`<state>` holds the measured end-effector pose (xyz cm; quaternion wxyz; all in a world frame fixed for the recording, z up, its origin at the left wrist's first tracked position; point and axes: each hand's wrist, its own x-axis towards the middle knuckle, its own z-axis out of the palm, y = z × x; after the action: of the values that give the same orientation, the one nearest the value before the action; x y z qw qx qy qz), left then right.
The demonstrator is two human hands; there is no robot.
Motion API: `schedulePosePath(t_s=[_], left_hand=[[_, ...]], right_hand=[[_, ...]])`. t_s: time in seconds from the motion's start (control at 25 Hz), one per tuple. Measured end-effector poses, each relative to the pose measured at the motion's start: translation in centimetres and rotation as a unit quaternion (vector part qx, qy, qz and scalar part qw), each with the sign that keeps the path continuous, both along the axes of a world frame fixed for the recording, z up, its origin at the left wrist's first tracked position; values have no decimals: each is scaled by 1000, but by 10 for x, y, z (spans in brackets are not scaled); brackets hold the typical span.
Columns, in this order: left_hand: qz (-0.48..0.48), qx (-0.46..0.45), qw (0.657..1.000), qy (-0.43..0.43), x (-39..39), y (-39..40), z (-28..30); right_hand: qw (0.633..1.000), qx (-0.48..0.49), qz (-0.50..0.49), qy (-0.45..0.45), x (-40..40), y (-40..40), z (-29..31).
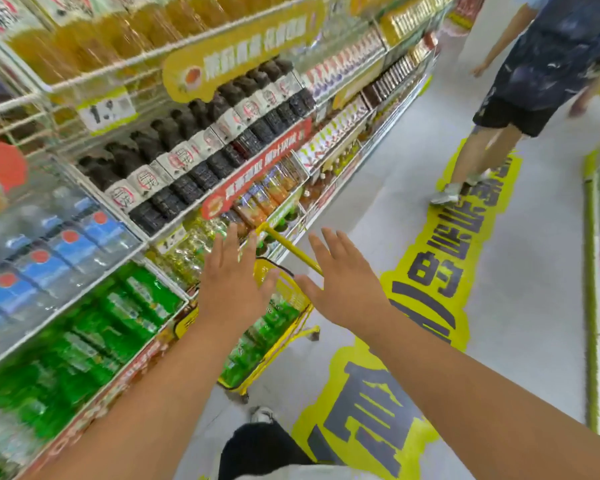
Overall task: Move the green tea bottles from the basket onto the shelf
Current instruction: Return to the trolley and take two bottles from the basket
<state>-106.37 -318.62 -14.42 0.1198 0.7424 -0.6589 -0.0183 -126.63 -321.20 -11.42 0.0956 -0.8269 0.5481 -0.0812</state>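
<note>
While the yellow basket [284, 296] at frame centre held many green tea bottles [257, 334], left hand [231, 282] and right hand [347, 289] hovered above, fingers spread, empty; shelf [84, 341] lower left partly stocked.

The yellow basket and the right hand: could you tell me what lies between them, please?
In the head view, only the basket's raised yellow handle crosses between the open right hand and the yellow basket; otherwise bare grey floor.

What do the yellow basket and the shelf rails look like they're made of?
The basket looks like glossy yellow plastic: uniform colour, moulded lattice walls, though blur leaves that open. Its long handle could be plastic or painted metal. The shelf rails look like thin white-coated metal wire, seen as slim bars.
</note>
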Motion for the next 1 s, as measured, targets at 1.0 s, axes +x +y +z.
schedulePosePath(t_s=[1.0], left_hand=[[444,121,882,102,18,-122,-120]], right_hand=[[904,167,384,87,95,-275,-143]])
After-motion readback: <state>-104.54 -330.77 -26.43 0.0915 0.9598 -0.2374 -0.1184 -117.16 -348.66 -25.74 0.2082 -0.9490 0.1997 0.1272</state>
